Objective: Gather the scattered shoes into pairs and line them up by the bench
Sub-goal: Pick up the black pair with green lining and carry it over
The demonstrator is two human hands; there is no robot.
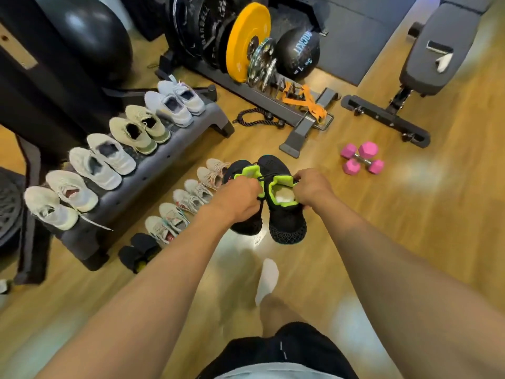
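I hold two black shoes with neon-green lining above the wood floor. My left hand (240, 196) grips the left black shoe (247, 222) at its collar. My right hand (311, 188) pinches the collar of the right black shoe (287, 222). Both hang heel-down, toes pointing away. A low grey bench (153, 181) at the left carries several pale shoes in a row, such as a beige pair (139, 129). On the floor beside the bench stands a second row of pairs, from a pinkish pair (211, 172) down to a black pair (139, 253).
A weight rack (273, 105) with a yellow plate (246, 39) and a black medicine ball (297, 53) stands behind. Two pink dumbbells (362, 158) lie on the floor at the right, below a grey workout bench (437, 58). My socked foot (266, 280) is below the shoes.
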